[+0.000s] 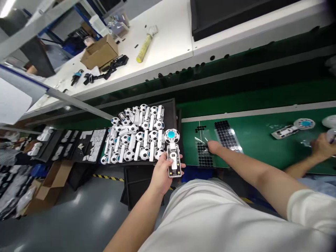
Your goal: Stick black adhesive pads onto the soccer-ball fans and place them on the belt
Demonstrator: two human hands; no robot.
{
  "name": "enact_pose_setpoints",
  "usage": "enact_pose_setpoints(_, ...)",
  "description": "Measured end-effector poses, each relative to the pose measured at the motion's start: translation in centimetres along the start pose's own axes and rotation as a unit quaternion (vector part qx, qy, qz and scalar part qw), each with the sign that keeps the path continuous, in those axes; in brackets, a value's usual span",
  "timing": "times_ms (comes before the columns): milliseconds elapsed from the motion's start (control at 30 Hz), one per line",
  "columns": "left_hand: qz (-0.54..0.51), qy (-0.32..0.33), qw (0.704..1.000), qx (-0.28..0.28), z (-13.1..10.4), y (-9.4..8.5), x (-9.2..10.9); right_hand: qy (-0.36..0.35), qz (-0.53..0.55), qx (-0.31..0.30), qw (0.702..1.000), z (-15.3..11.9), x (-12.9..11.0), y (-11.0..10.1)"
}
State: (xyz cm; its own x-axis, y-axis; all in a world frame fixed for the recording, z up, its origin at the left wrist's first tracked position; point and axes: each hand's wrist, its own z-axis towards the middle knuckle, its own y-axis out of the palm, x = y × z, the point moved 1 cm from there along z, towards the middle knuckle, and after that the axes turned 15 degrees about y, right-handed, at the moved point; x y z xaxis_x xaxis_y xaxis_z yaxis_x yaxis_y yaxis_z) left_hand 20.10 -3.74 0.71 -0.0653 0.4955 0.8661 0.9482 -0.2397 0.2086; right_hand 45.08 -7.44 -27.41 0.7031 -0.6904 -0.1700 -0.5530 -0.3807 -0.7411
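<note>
My left hand [162, 171] is closed around the handle of a small handheld fan [174, 162]. The fan's round white head with a blue centre points away from me, and its handle shows a circuit board with small yellow parts. My right hand [214, 147] is over a clear sheet of round black stickers [205, 158] on the green bench. Its fingers look drawn together; whether something is between them is hidden. Beside it lies a second sheet of black stickers [226, 135].
Left of the fan, a black tray [171, 113] holds many football-patterned fans [140, 136]. At right, another fan [286, 131] lies near another person's hand [322, 147], which touches a white round part. Above runs a white shelf [168, 31] with a cardboard box [101, 52].
</note>
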Motion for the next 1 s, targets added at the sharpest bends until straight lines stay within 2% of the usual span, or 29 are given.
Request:
enact_pose_setpoints(100, -0.017, 0.014, 1.0, -0.019, -0.5, 0.0, 0.1, -0.016, -0.027, -0.015, 0.999, -1.5, 0.6, 0.2)
enact_pose_setpoints(200, -0.004, 0.033, 0.999, -0.026, -1.1, 0.0, 0.5, -0.024, -0.026, 0.0, 0.999, -3.4, 1.0, 0.0)
enact_pose_setpoints(333, 0.033, 0.05, 0.997, -0.04, -1.6, 0.1, 1.2, -0.025, 0.023, 0.026, 0.999, -5.9, 0.0, -1.7)
enact_pose_setpoints(467, 0.058, 0.071, 0.995, -0.043, -1.9, 0.3, 2.1, -0.041, 0.121, 0.05, 0.991, -9.9, -2.5, -6.0)
enact_pose_setpoints(567, 0.087, 0.076, 0.991, -0.063, -2.2, 0.7, 2.8, -0.091, 0.206, 0.04, 0.973, -15.1, -4.4, -10.7)
enact_pose_setpoints(600, 0.096, 0.074, 0.99, -0.076, -2.3, 0.9, 3.0, -0.118, 0.245, 0.034, 0.962, -17.2, -5.0, -12.5)
enact_pose_setpoints(667, 0.111, 0.071, 0.986, -0.103, -2.5, 1.4, 3.4, -0.191, 0.383, -0.024, 0.904, -21.2, -6.1, -15.8)
enact_pose_setpoints(733, 0.123, 0.067, 0.982, -0.126, -2.7, 1.9, 3.6, -0.208, 0.41, -0.085, 0.884, -24.3, -7.1, -18.4)
enact_pose_setpoints(833, 0.136, 0.065, 0.976, -0.16, -3.0, 2.3, 3.7, -0.213, 0.377, -0.119, 0.894, -26.9, -8.1, -20.8)
enact_pose_setpoints(1000, 0.153, 0.067, 0.966, -0.198, -3.3, 2.4, 3.6, -0.24, 0.253, -0.009, 0.937, -29.0, -9.0, -22.0)
